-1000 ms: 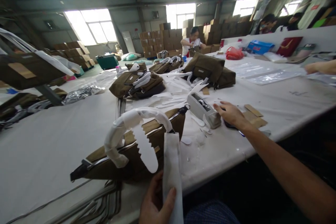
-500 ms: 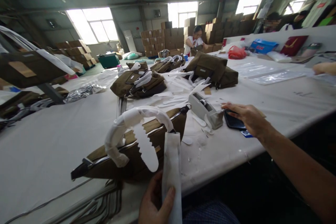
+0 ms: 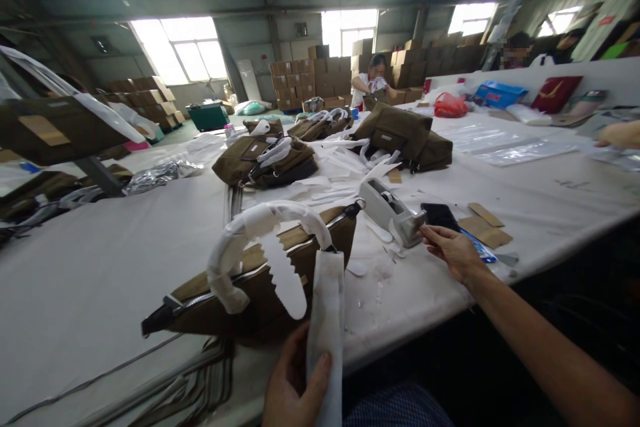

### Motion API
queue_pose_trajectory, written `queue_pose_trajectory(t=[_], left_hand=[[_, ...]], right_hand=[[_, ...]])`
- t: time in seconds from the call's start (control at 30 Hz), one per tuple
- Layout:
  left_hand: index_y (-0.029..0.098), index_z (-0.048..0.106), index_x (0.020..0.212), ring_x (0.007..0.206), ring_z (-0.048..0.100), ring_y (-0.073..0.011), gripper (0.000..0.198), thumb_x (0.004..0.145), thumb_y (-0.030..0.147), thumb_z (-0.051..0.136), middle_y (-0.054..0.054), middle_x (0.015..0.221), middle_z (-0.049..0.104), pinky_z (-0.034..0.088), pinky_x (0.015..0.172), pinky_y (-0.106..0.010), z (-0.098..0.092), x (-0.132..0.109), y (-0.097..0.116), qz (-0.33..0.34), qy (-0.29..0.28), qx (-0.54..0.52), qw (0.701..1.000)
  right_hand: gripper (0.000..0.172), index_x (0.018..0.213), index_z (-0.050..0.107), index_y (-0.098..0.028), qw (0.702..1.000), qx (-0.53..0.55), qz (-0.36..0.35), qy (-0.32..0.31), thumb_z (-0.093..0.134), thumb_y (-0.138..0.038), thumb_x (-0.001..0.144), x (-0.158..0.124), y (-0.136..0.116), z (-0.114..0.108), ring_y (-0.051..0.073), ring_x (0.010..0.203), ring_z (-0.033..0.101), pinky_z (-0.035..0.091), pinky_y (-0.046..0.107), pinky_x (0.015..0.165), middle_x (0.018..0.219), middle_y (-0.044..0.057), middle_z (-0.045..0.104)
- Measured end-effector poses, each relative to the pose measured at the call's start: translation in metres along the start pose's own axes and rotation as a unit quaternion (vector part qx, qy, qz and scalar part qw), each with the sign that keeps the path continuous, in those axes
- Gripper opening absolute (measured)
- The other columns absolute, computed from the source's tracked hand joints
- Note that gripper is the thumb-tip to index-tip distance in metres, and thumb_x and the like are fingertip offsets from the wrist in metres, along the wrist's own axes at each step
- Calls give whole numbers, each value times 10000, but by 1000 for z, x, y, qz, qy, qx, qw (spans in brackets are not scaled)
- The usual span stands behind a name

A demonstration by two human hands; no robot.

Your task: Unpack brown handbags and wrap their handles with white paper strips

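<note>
An olive-brown handbag [image 3: 270,310] lies in front of me, its zipper along the top. One handle [image 3: 223,247] arches over it, wrapped in white, with a notched white strip [image 3: 286,273] hanging from it. My left hand [image 3: 300,373] is closed around the other white-wrapped handle [image 3: 326,307], which runs toward me at the table's front edge. On the right, my right hand [image 3: 450,247] pinches at the cutter end of a grey tape dispenser [image 3: 393,213]. Its fingertips seem to grip the tape's end, though the clear tape itself hardly shows.
Beside the dispenser lie a black phone [image 3: 440,215] and brown cardboard pieces [image 3: 485,230]. More olive bags [image 3: 265,157] and white scraps are farther back. Another bag [image 3: 60,130] hangs at the left. A co-worker [image 3: 375,80] stands beyond the table; another person's hand [image 3: 620,135] shows at the right edge.
My right hand has moved left and down from over the phone to the dispenser's cutter, and its fingers have closed. The phone and cardboard are uncovered. My left hand keeps its hold.
</note>
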State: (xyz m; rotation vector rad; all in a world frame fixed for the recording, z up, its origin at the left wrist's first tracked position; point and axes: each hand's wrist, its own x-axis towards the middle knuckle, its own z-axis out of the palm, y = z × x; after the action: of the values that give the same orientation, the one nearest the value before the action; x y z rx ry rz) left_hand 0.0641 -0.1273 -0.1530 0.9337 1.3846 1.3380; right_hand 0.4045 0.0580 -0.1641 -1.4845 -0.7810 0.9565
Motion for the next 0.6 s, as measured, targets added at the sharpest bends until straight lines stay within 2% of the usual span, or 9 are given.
queue_pose_trajectory(t=[0.1, 0.2, 0.3, 0.37, 0.47, 0.53, 0.6], left_hand=[[171, 681, 1115, 1100, 687, -326, 575, 721, 582, 765, -145, 1151, 740, 544, 955, -377, -2, -2, 0, -6, 3, -8, 1000], [174, 671, 1132, 1106, 682, -321, 590, 711, 574, 774, -138, 1153, 743, 538, 943, -369, -2, -3, -1, -22, 12, -13, 1000], [170, 665, 1129, 1116, 675, -306, 579, 706, 546, 786, -135, 1164, 740, 517, 970, -365, 2, -4, -2, -36, 22, -24, 999], [166, 658, 1136, 1100, 681, -296, 558, 721, 518, 784, -137, 1168, 737, 525, 953, -361, 4, -5, -2, -37, 24, -35, 998], [161, 637, 1165, 1085, 687, -282, 519, 766, 468, 760, -140, 1177, 730, 545, 915, -348, 5, -5, -3, -23, 14, -32, 999], [156, 623, 1171, 1096, 683, -273, 486, 793, 439, 740, -139, 1184, 724, 544, 932, -345, 3, -5, -4, -9, -8, -13, 1000], [154, 611, 1180, 1116, 678, -274, 478, 803, 421, 732, -140, 1189, 720, 544, 951, -351, 0, -5, -5, 1, -30, 5, 1000]], right_hand=[[408, 770, 751, -181, 1000, -17, -15, 6, 895, -481, 534, -11, 4, 1, 158, 655, 622, 490, 233, 498, 846, 94, 753], [441, 812, 768, -175, 998, -36, -39, -34, 885, -523, 567, -47, 0, 2, 155, 699, 616, 513, 238, 578, 883, 94, 753], [388, 878, 775, -178, 988, -54, -61, -132, 856, -497, 672, -105, -12, 11, 151, 715, 625, 533, 243, 668, 876, 79, 751], [302, 911, 765, -186, 959, -75, -93, -257, 749, -475, 823, -148, -22, 22, 145, 717, 636, 538, 240, 693, 852, 67, 743], [261, 868, 755, -178, 910, -76, -86, -399, 681, -427, 895, -202, -32, 45, 133, 671, 651, 526, 215, 643, 799, 56, 738], [272, 830, 750, -162, 895, -82, -87, -430, 673, -415, 896, -224, -33, 62, 133, 633, 645, 514, 214, 613, 732, 54, 725], [296, 792, 747, -152, 897, -102, -94, -420, 665, -419, 889, -233, -28, 77, 136, 588, 629, 499, 220, 579, 659, 46, 700]])
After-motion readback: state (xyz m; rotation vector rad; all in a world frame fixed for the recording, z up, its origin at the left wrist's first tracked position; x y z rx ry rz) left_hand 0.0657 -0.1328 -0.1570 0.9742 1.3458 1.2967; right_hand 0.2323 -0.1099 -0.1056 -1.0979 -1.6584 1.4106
